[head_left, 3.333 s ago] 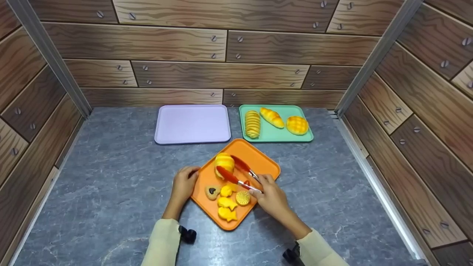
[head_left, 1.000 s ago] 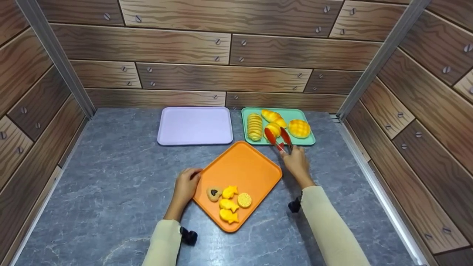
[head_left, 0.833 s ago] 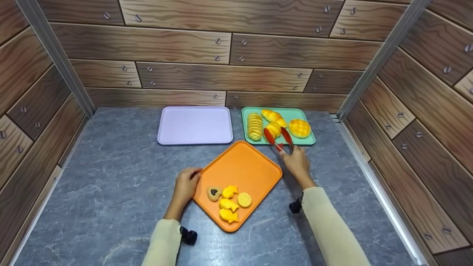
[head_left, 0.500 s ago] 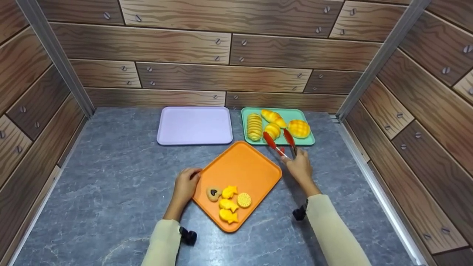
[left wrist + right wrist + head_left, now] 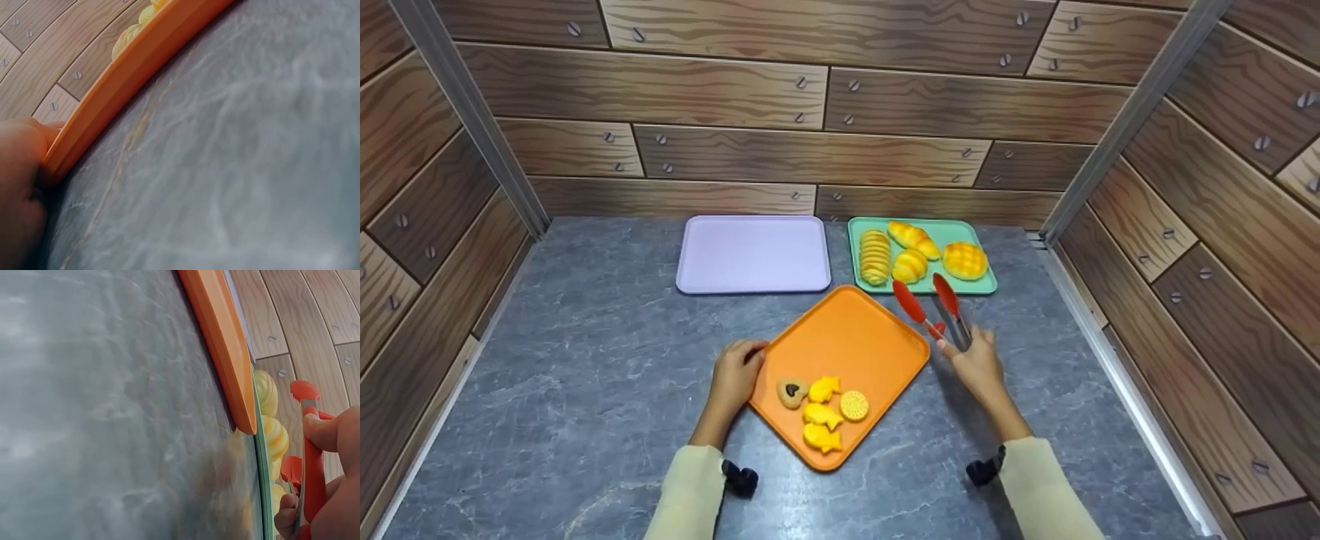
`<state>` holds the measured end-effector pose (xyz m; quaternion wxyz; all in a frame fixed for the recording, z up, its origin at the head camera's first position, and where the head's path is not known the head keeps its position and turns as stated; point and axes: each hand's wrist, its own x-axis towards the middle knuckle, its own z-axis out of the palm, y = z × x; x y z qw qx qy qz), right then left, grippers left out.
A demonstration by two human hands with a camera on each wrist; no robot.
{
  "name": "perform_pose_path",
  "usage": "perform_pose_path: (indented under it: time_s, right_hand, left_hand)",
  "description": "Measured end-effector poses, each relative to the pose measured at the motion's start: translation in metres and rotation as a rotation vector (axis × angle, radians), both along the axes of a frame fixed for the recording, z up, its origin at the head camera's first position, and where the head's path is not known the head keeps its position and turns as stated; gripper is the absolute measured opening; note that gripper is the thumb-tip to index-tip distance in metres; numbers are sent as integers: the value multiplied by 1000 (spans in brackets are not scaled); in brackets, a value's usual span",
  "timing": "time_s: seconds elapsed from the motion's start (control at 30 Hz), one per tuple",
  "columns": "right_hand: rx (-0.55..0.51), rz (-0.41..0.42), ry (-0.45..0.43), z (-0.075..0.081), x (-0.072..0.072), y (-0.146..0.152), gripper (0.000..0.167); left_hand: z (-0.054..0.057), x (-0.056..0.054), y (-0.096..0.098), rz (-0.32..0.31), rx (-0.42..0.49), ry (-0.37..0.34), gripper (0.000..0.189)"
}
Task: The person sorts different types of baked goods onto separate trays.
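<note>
My right hand [image 5: 979,367] grips red-tipped tongs [image 5: 913,304], whose two arms stand spread apart with nothing between them. In the right wrist view, thumb and fingers close round the red handle of the tongs [image 5: 314,478]. Just beyond the tips lies a small striped bread roll [image 5: 910,266] on the green tray [image 5: 990,286]. My left hand [image 5: 735,375] pinches the left edge of the orange tray [image 5: 862,330], its thumb and fingers at the rim. On that tray sit a heart cookie [image 5: 791,392], a round waffled biscuit [image 5: 853,406] and several yellow fish-shaped crackers [image 5: 821,415].
Also on the green tray are a long twisted loaf [image 5: 874,256], a croissant [image 5: 913,238] and a round checked bun [image 5: 964,260]. A bare lilac tray [image 5: 754,255] lies to its left. Wood-patterned walls [image 5: 720,154] enclose the grey tabletop [image 5: 585,360].
The striped roll went from the orange tray to the green tray in the tongs. The tongs then let it go, and my right hand drew back. My left hand stayed at the orange tray.
</note>
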<state>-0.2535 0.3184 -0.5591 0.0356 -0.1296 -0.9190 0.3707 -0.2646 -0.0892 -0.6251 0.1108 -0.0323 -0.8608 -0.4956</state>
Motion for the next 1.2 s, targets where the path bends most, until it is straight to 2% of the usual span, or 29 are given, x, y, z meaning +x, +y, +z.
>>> perform_pose_path:
  time_s: [0.3,0.47,0.63,0.97,1.2]
  right_hand:
    - [-15,42,94,-7,25,-7,72]
    - [-57,110,125,-9,39,-3,67]
    - [-69,181,121,-11,51,4,67]
    - [8,300,138,-9,71,9,67]
    - [85,423,107,-4,84,10,64]
  left_hand:
    - [-1,0,0,1,2,-3,18]
    - [-1,0,0,-8,3,20,18]
    - [-2,-1,-1,-8,-4,34,17]
    - [-2,0,-2,-4,2,40,16]
    - [-2,0,-1,-4,-9,50,16]
